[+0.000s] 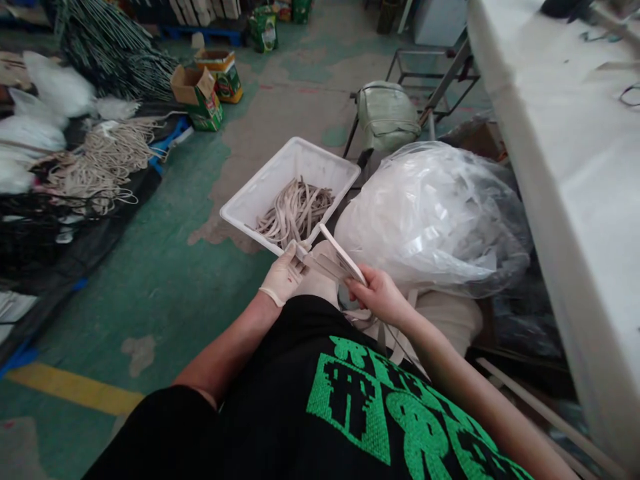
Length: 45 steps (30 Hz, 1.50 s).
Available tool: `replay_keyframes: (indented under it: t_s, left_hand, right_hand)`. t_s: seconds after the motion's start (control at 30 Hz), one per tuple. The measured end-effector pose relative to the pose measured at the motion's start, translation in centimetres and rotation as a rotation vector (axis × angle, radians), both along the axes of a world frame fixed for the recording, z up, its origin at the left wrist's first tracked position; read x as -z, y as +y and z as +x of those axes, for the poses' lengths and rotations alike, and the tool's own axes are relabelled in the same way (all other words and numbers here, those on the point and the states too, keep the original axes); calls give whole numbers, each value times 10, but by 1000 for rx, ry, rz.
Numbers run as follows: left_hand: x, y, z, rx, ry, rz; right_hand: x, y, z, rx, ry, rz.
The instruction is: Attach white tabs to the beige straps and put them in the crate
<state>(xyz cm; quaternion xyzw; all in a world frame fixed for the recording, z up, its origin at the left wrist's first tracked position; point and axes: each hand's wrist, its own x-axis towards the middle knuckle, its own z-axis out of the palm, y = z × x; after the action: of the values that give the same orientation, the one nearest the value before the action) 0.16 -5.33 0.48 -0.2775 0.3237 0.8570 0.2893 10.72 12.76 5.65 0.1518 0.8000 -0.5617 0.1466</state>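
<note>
My left hand (281,277), in a pale thin glove, is closed on the ends of flat whitish strips (327,265) near the bin's front edge. The strips run across my lap to my right hand (379,295), which is bare and grips them. One light strip (343,252) stands up from the right hand and slants toward the bin. Just ahead sits a white plastic bin (250,190) with a tangled bundle of beige strips (295,210) inside. More pale strips (370,327) hang below my right hand.
A large clear bag of white material (425,213) stands right of the bin, beside a long white-covered table (560,200). Behind it is a wrapped green bundle (387,117). Cord piles (100,160), green stalks (110,53) and cardboard boxes (197,97) lie at left.
</note>
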Motion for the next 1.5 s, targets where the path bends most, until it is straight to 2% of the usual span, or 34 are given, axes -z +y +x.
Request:
replay_keyframes:
  t_s: [0.5,0.7,0.77,0.9,0.97,1.07,1.13,1.2,1.33,1.5]
  left_hand:
    - [15,1,2,22,80,-40]
    - [22,7,12,88,84,-61]
    - [24,11,20,124,83,-64]
    - [25,16,28,168,38,-67]
    - [22,14,21,131,28,-70]
    - [17,2,-1,-13,18,-89]
    - [15,-7,-13,-83,-8,-112]
    - [16,-12,-16,-80,-45,-113]
    - [21,-4,-1,-11,-87,-47]
    - [18,9,16,-38,-1,-27]
  right_hand:
    - [13,5,4,5,77,139]
    - [16,-3,1,0,80,216]
    - [18,-9,-2,4,64,196]
    - [21,-15,-6,17,27,43]
    - [19,-9,-2,-6,26,3]
    - [11,7,13,-14,27,10]
    - [5,18,22,15,24,60]
    - [2,23,27,33,41,162]
    - [5,16,20,-4,103,371]
    - [10,9,6,-38,100,453]
